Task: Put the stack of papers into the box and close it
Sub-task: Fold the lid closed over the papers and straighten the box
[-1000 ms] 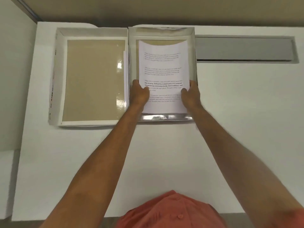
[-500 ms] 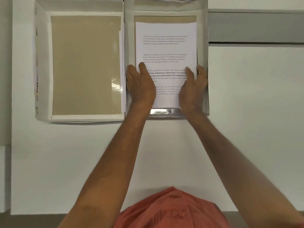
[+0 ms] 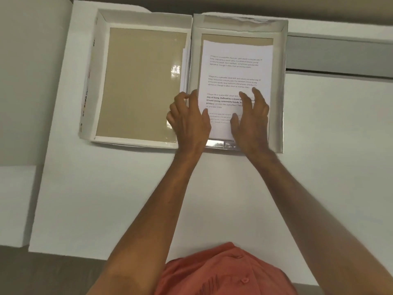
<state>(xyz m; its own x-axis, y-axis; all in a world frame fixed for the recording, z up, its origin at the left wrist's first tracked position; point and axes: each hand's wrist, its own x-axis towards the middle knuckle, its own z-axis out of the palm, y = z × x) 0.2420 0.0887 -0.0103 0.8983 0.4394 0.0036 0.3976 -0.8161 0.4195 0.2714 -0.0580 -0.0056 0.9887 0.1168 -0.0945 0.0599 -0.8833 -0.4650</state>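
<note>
The stack of papers, white with printed text, lies flat inside the right half of the open box, whose rim is silvery. The left half, the lid, lies open beside it with a tan inner face. My left hand hovers over the wall between the two halves with its fingers spread and holds nothing. My right hand is over the lower part of the papers, fingers apart, and covers some of the text.
The box sits at the far side of a white table. A grey recessed slot runs along the table to the right of the box. A lower white surface lies at the left.
Both hands have let go of the papers, which now lie flat in the box. My left hand has shifted left toward the lid, and my right hand has moved left and spread its fingers.
</note>
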